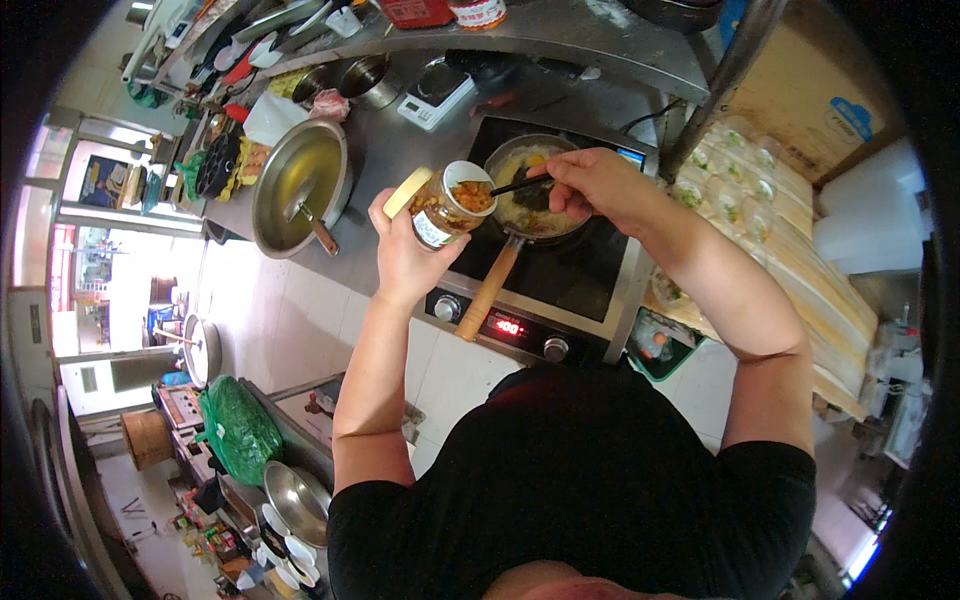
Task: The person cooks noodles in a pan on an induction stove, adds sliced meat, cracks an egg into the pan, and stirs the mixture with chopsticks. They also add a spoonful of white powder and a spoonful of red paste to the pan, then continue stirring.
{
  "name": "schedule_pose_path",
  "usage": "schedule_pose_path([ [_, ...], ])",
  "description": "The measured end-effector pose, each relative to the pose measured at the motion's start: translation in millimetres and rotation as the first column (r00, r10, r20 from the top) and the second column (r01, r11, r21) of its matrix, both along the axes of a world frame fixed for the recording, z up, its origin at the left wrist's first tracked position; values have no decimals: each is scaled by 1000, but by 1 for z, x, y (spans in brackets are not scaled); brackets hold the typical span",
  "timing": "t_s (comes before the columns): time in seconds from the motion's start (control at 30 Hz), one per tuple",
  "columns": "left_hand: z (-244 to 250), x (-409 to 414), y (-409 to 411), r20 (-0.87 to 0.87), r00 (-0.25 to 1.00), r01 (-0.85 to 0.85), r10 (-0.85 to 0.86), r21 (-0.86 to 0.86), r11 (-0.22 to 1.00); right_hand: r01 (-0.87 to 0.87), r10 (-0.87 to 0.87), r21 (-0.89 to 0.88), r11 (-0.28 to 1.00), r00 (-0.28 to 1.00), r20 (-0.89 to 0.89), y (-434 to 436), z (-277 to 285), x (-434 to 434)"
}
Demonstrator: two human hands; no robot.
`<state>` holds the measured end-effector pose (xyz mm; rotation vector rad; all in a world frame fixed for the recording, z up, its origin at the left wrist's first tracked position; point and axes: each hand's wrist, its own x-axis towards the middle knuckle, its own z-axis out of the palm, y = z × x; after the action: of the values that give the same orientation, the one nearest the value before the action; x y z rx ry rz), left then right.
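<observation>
My left hand (409, 259) grips a glass jar (442, 217) of chunky orange-red sauce. The jar tilts to the right, and its yellow lid (407, 192) is held beside it in the same hand. In my right hand (596, 187) is a thin black utensil (519, 184), perhaps chopsticks, whose tip meets the jar's mouth. Under my hands a frying pan (499, 154) sits on the induction cooker (577, 274). Pale, bubbling food with a yellow yolk-like spot and a dark patch fills the pan; my right hand hides part of it. The wooden pan handle (491, 289) points towards me.
Left of the cooker stands a steel basin (341, 161) of yellow liquid with a ladle (307, 214) in it. A digital scale (436, 105) and metal pots (371, 81) lie behind. A steel shelf (555, 45) runs above. Wrapped portions (726, 196) rest on a wooden board (814, 300) at right.
</observation>
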<state>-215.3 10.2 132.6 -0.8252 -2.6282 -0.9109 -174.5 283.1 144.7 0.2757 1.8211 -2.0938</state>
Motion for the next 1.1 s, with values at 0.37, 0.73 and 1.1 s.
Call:
schedule_pose_path([
  [0.37,-1,-17,21,-79,997,11,-18,-90,996,140,-127,-125,982,986,107,27,-1,0],
  [0.73,-3,-20,18,-221,974,-77,40,-159,984,191,-188,-32,981,978,89,31,13,11],
  [1.1,-6,-8,5,-111,983,-146,145,-1,989,367,460,913,179,789,-407,7,-11,42],
])
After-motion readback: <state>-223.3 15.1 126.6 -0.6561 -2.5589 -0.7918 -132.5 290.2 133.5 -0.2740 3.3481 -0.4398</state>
